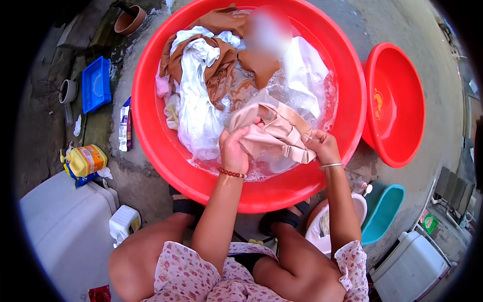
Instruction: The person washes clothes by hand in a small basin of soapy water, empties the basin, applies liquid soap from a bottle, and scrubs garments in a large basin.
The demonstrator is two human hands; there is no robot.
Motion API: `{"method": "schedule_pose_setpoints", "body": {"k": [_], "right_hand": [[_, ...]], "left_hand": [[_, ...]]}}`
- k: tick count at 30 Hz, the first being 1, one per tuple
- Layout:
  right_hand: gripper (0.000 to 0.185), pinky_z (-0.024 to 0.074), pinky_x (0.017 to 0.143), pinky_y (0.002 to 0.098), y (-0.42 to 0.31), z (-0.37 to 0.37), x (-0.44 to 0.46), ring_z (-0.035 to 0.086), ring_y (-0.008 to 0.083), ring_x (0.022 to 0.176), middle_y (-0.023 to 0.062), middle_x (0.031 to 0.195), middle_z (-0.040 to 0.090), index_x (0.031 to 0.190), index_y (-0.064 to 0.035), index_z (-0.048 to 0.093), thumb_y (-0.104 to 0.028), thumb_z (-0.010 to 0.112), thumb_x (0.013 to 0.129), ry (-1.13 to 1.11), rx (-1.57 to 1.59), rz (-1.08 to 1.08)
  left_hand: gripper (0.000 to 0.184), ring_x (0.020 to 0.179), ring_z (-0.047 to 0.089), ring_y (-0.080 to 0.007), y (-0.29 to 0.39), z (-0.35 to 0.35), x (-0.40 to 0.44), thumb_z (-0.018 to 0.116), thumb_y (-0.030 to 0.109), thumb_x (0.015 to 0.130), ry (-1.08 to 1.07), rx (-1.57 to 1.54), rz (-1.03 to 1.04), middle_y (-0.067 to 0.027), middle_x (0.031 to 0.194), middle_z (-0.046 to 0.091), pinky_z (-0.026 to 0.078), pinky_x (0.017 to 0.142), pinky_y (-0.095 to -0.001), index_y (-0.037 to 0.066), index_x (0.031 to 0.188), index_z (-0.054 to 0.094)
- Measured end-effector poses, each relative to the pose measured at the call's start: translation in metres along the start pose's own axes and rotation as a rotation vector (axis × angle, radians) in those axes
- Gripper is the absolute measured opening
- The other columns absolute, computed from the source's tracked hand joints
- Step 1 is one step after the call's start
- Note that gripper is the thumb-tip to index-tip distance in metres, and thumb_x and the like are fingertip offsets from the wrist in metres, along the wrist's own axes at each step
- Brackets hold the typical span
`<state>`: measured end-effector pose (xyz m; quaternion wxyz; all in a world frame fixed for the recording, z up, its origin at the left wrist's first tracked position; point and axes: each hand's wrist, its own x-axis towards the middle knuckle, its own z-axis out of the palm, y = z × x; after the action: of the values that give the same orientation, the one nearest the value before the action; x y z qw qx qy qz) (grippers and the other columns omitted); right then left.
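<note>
A wet beige bra (pixel 274 132) with straps and a small slider hangs between my two hands, just over the soapy water near the front of a big red basin (pixel 151 146). My left hand (pixel 234 150) is closed round its left part, thumb uppermost. At the other end, my right hand (pixel 323 146) pinches the strap edge between thumb and fingers. Behind the bra, white cloth (pixel 198 108) and brown cloth (pixel 216 75) lie soaking among suds. More white fabric (pixel 304 75) floats at the right. A round blur hides part of the basin's far side.
A smaller red basin (pixel 397 110) leans beside the big one on the right. Near my right knee stand a pink tub (pixel 358 206) and a teal tub (pixel 385 214). To the left are a blue tray (pixel 95 84), a yellow detergent bottle (pixel 83 160) and a white jug (pixel 124 221).
</note>
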<state>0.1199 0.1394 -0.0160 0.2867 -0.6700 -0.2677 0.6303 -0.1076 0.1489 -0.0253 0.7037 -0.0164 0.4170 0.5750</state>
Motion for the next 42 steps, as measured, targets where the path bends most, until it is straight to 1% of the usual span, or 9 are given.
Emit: {"method": "schedule_pose_setpoints", "body": {"k": [5, 7, 15, 21, 23, 27, 32, 35, 42], "right_hand": [[0.014, 0.0419, 0.040, 0.0312, 0.005, 0.004, -0.011, 0.057, 0.0179, 0.046, 0.0114, 0.057, 0.059, 0.088, -0.0001, 0.061, -0.012, 0.060, 0.080, 0.064, -0.479, -0.024], [0.017, 0.0448, 0.048, 0.0405, 0.013, 0.008, -0.011, 0.059, 0.0315, 0.053, 0.0180, 0.060, 0.059, 0.091, -0.0040, 0.061, -0.012, 0.058, 0.077, 0.213, -0.965, -0.391], [0.020, 0.0467, 0.069, 0.0387, 0.023, 0.017, -0.011, 0.060, 0.0327, 0.079, 0.0185, 0.084, 0.061, 0.095, -0.0020, 0.058, -0.010, 0.056, 0.077, 0.249, -0.894, -0.678], [0.020, 0.0481, 0.068, 0.0285, 0.024, 0.023, -0.004, 0.060, 0.0171, 0.079, 0.0072, 0.084, 0.059, 0.100, 0.0012, 0.054, -0.010, 0.055, 0.083, -0.008, 0.150, 0.066], [0.021, 0.0502, 0.075, 0.0287, 0.028, 0.024, 0.006, 0.061, 0.0182, 0.086, 0.0098, 0.090, 0.061, 0.102, 0.0017, 0.053, -0.008, 0.051, 0.083, 0.003, 0.078, 0.152], [0.037, 0.0485, 0.063, 0.0252, 0.021, 0.026, 0.013, 0.060, 0.0160, 0.072, 0.0097, 0.082, 0.060, 0.098, 0.0045, 0.053, -0.022, 0.067, 0.076, -0.041, -0.053, 0.213], [0.063, 0.0473, 0.077, 0.0382, 0.011, 0.042, 0.017, 0.061, 0.0338, 0.088, 0.0239, 0.088, 0.062, 0.096, 0.0095, 0.055, -0.037, 0.077, 0.060, 0.138, -0.906, -0.173], [0.050, 0.0489, 0.072, 0.0350, 0.018, 0.040, 0.036, 0.063, 0.0270, 0.080, 0.0204, 0.083, 0.063, 0.090, 0.0065, 0.059, -0.030, 0.076, 0.061, 0.007, -1.124, -0.176], [0.020, 0.0487, 0.064, 0.0287, 0.011, 0.037, 0.023, 0.061, 0.0178, 0.067, 0.0099, 0.076, 0.063, 0.088, 0.0022, 0.061, -0.002, 0.060, 0.069, 0.016, 0.083, 0.075]], "left_hand": [[0.043, 0.101, 0.052, -0.0220, 0.008, -0.025, 0.015, 0.058, 0.008, 0.072, 0.417, 0.333, -0.006, -0.0167, 0.104, 0.054, 0.041, 0.087, -0.0307, -0.010, 0.109, 0.047], [0.042, 0.104, 0.049, -0.0216, -0.013, -0.030, 0.009, 0.057, 0.008, 0.073, 0.639, 0.677, 0.485, -0.0188, 0.105, 0.053, 0.041, 0.087, -0.0304, -0.011, 0.109, 0.046], [0.051, 0.101, 0.055, -0.0321, -0.050, 0.003, -0.006, 0.058, 0.007, 0.074, -0.352, 1.191, 0.403, -0.0202, 0.108, 0.055, 0.044, 0.086, -0.0379, -0.002, 0.121, 0.041], [0.049, 0.080, 0.060, -0.0215, -0.068, -0.029, -0.014, 0.063, 0.017, 0.078, -0.436, 1.453, 0.034, -0.0177, 0.097, 0.060, 0.047, 0.071, -0.0297, -0.005, 0.118, 0.044], [0.031, 0.071, 0.059, -0.0169, -0.079, -0.042, -0.006, 0.060, 0.013, 0.081, -0.488, 1.226, -0.368, -0.0116, 0.086, 0.062, 0.047, 0.065, -0.0277, -0.004, 0.105, 0.053], [0.011, 0.064, 0.057, -0.0133, -0.078, -0.014, -0.033, 0.056, 0.009, 0.082, -0.516, 1.163, 0.108, -0.0058, 0.076, 0.062, 0.045, 0.060, -0.0261, 0.000, 0.088, 0.060], [0.016, 0.069, 0.059, -0.0335, -0.063, 0.018, -0.053, 0.056, 0.017, 0.074, -0.622, 1.556, -0.031, -0.0168, 0.071, 0.060, 0.046, 0.063, -0.0409, 0.002, 0.075, 0.061], [0.014, 0.069, 0.059, -0.0334, -0.065, 0.006, -0.054, 0.054, 0.015, 0.075, -0.596, 1.691, 0.111, -0.0153, 0.071, 0.062, 0.046, 0.064, -0.0417, 0.003, 0.075, 0.061], [0.013, 0.079, 0.059, -0.0331, -0.064, 0.004, -0.049, 0.053, 0.013, 0.074, -0.281, 1.553, 0.322, -0.0153, 0.076, 0.062, 0.047, 0.069, -0.0392, 0.004, 0.077, 0.063]]}}
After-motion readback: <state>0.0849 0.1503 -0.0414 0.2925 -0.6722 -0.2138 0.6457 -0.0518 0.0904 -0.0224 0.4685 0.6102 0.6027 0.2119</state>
